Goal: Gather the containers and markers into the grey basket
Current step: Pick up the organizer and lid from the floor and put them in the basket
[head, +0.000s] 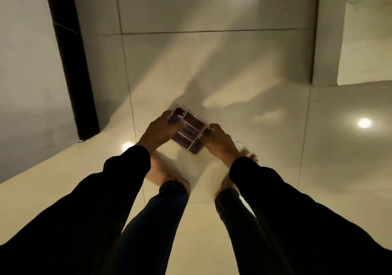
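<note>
I hold a small rectangular tray (192,127) with pale dividers and several dark compartments between both hands, tilted, above a glossy tiled floor. My left hand (158,132) grips its left end with the fingers curled over the rim. My right hand (219,142) grips its right end. Both arms are in black sleeves. What lies in the compartments is too dark and blurred to tell. No grey basket and no markers are in view.
A cream tiled floor (212,66) spreads ahead, with ceiling-light reflections. A black vertical frame (70,62) and a pale wall stand at the left. A white wall corner (326,41) stands at the right. My bare feet and dark trousers (161,221) are below the tray.
</note>
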